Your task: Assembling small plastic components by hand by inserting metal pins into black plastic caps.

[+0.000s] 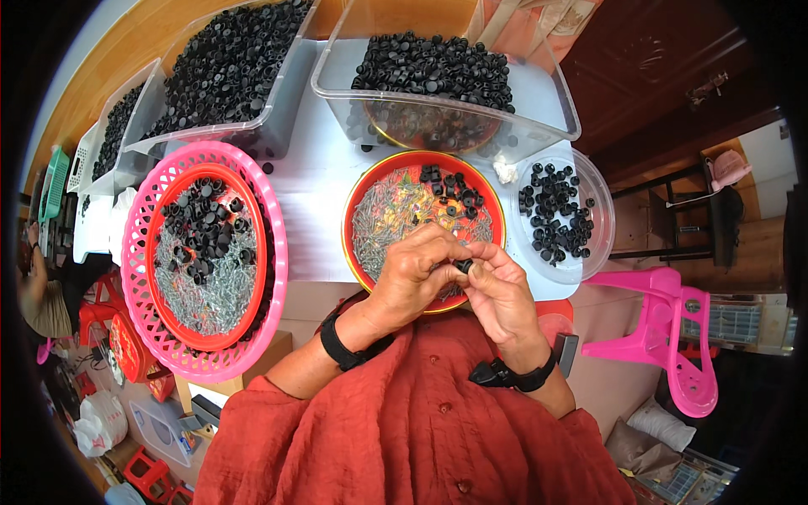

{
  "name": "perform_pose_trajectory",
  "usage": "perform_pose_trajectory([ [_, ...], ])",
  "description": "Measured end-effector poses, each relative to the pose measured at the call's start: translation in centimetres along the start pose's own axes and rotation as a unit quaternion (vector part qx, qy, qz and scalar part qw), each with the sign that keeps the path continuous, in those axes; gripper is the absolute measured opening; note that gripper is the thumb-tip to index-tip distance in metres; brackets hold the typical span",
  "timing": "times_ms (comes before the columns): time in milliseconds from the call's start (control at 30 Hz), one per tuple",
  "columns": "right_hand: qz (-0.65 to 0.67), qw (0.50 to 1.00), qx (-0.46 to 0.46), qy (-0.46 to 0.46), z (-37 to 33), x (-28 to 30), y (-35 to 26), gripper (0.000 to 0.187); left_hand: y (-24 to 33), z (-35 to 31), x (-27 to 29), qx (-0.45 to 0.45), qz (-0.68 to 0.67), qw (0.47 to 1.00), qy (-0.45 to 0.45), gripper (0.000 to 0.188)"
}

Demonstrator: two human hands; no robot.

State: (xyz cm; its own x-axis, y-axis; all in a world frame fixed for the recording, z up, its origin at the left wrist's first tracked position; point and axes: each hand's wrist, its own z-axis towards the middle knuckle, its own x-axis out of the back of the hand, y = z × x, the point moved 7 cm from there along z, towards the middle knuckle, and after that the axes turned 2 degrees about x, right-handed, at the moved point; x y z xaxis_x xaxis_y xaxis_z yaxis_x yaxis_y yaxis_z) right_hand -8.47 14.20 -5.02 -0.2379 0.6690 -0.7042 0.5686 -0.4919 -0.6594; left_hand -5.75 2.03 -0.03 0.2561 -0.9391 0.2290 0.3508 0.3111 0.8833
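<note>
A small black plastic part [463, 265] is pinched between the fingertips of both hands, over the near edge of a round red tray [348, 237] with a gold rim. My left hand [417, 268] comes to it from the left, thumb and fingers closed. From the right, my right hand [503, 295] grips the same part between thumb and fingers. Inside the tray lie many grey metal screws or pins [375, 217] and a cluster of black plastic parts [454, 192]. Fingers hide much of the held part.
Left stands a pink lattice basket [135, 252] with a red tray [154, 278] of screws and black caps. A clear round tub [602, 215] of black parts is at right. Behind are clear bins [446, 103] of black parts. A pink plastic stool [652, 324] stands right of the table.
</note>
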Motion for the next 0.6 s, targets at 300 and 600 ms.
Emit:
perform_pose_trajectory([
  [300, 0.005, 0.999, 0.001, -0.043, -0.4, -0.8, -0.4, 0.025, -0.6, -0.7, 0.1, 0.067, -0.094, 0.993, 0.001, 0.018],
  [600, -0.003, 0.997, -0.008, -0.078, -0.6, -0.7, -0.6, 0.025, 0.0, -0.5, -0.1, 0.028, -0.115, 0.993, -0.03, 0.018],
])
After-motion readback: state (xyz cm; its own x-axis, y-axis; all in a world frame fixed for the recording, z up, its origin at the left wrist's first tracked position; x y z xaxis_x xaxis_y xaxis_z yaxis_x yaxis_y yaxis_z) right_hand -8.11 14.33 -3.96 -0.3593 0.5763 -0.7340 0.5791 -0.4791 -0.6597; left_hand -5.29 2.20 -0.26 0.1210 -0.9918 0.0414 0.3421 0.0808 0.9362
